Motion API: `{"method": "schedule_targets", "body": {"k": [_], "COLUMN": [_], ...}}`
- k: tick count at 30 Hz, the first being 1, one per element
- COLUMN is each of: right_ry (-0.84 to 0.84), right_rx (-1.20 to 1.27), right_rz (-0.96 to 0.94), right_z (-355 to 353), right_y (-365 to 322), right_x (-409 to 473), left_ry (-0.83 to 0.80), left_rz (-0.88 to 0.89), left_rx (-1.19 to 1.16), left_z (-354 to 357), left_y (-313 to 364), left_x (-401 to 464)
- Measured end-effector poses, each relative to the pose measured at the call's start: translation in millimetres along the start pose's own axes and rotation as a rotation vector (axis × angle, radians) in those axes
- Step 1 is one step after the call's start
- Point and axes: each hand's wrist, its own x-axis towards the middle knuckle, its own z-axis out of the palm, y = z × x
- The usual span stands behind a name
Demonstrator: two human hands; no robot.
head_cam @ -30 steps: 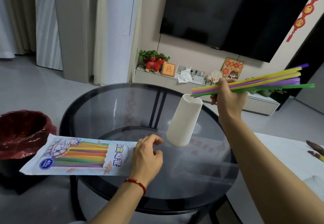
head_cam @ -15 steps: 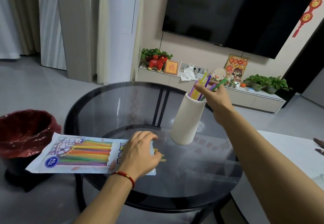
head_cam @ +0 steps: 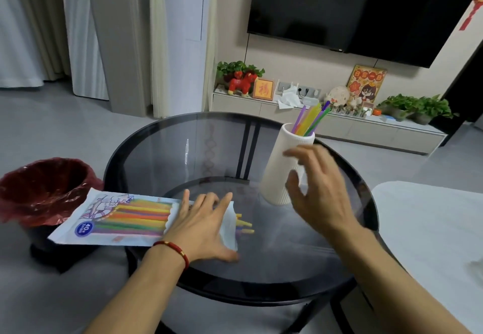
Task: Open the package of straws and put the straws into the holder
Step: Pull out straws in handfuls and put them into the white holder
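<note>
The white ribbed holder (head_cam: 277,174) stands upright on the round glass table (head_cam: 156,156), with several coloured straws (head_cam: 311,119) sticking out of its top. The straw package (head_cam: 122,218) lies flat at the table's left edge, its open end to the right, where a few yellow straw tips (head_cam: 244,225) poke out. My left hand (head_cam: 203,224) lies flat on the package's open end, fingers spread. My right hand (head_cam: 318,190) hovers in front of the holder, fingers apart and holding nothing.
A bin lined with a red bag (head_cam: 44,190) stands on the floor left of the table. A white surface (head_cam: 431,242) adjoins the table on the right. A low cabinet (head_cam: 339,127) with plants and ornaments runs along the far wall under a television.
My right hand lowered the bundle of straws into the holder, let go and pulled back toward me. My left hand spread flat on the package's open end.
</note>
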Motion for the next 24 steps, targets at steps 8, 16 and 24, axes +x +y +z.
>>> {"method": "schedule_targets", "body": {"k": [8,16,24], "right_ry": [-0.433,-0.328,-0.111], "right_rx": [0.480,0.766,1.003], "right_rz": [0.543,0.645,1.047], "right_z": [57,70,47], "right_y": [-37,-38,-4], "right_x": [-89,-89,-85], "left_ry": [0.182,0.235,0.258], "left_rz": [0.097,0.165,0.112], "left_rx": [-0.001,-0.016,0.008], "left_z": [-12,-6,-2], "left_y": [11,24,21], "left_x": [-4,-4,-4]}}
